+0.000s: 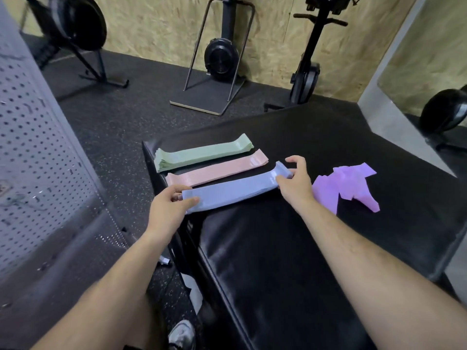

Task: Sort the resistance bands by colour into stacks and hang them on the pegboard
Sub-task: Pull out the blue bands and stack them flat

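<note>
**Mia:** What is the room like?

**Ben:** It is a gym room with a dark speckled floor (113,122) and a wooden wall (164,29). Black exercise machines (221,59) stand along the wall. A big black padded block (278,261) sits in front of the person.

**Mia:** Where are the bands?

**Ben:** Three neat stacks lie side by side near the far left corner of the block. The green stack (202,154) is closest to the far edge. The pink stack (217,170) lies just beside it. The blue stack (232,192) comes next, nearest the person, and its left end reaches the left edge of the block.

**Mia:** What are the hands doing?

**Ben:** Both hold the blue stack. The left hand (168,205) pinches the left end, with the thumb on top and the fingers curled under. The right hand (294,180) holds the right end, with fingers and thumb curled round it.

**Mia:** Are there more bands?

**Ben:** Yes. A messy purple pile (346,185) lies just right of the right hand, near the middle of the block.

**Mia:** And the pegboard?

**Ben:** The grey pegboard (32,147), full of little holes, stands left of the block. It looks blurry. A shoe (182,335) shows on the floor near the block's left edge.
</note>
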